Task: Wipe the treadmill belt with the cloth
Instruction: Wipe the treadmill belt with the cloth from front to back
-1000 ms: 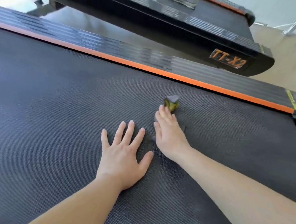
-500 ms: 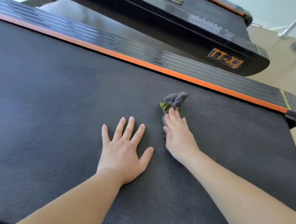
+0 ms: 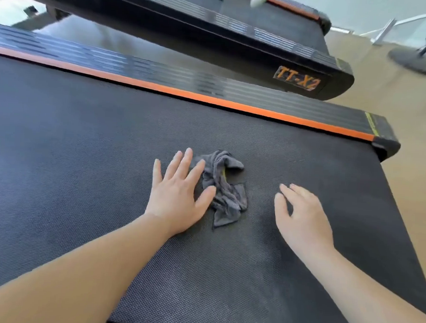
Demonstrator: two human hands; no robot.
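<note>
Crumpled dark-grey cloth (image 3: pixel 226 186), a yellow-green fleck in its folds, lies on the black textured treadmill belt (image 3: pixel 84 154) between the hands. Left hand (image 3: pixel 174 196) is nearer: flat, fingers spread, thumb against the cloth's left edge, grip released. Right hand (image 3: pixel 303 215) is apart to the right, loosely curled, holding nothing. The cloth's long axis runs away from the person, alongside the left fingers.

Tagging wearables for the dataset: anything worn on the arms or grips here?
Nothing worn. The left grip and right grip are bare hands: no gloves, rings or watch visible. The left forearm and right forearm are bare to the frame edge: no sleeves, straps or markings.
</note>
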